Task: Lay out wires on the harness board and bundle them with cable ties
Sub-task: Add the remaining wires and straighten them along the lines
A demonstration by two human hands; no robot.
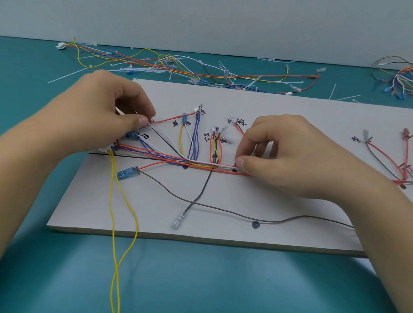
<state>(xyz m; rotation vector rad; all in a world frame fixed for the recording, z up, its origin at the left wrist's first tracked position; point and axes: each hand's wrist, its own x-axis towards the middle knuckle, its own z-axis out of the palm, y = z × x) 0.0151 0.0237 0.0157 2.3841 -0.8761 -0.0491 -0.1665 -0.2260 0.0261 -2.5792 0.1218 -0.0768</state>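
**Both hands pinching wires on the board**

We saw the harness board (270, 208) lying flat on a teal table (192, 288), long side across the view, with handwritten marks at the branch ends. The wire bundle (200, 164) – red, white, blue and dark strands – ran left to right along the board's middle line.

The left hand (111, 107) was at the board's far-left part, fingers curled, thumb and forefinger pinching the left end of a red wire (174, 119) that rose rightward to a small terminal. A white strip poked out under that hand (tie or wire, we could not tell).

The right hand (281, 148) sat mid-board, fingers curled, thumb and forefinger tips nipping the wire bundle at a black dot.

Two yellow wires (115, 247) hung off the board's near edge and crossed over the table. A grey wire (221, 209) looped across the near half of the board – a blue terminal (126, 173) lay at its left end.

Behind the board, loose wires (182, 67) and white cable ties (67, 75) lay scattered; a second tangle (408, 79) sat at far right.
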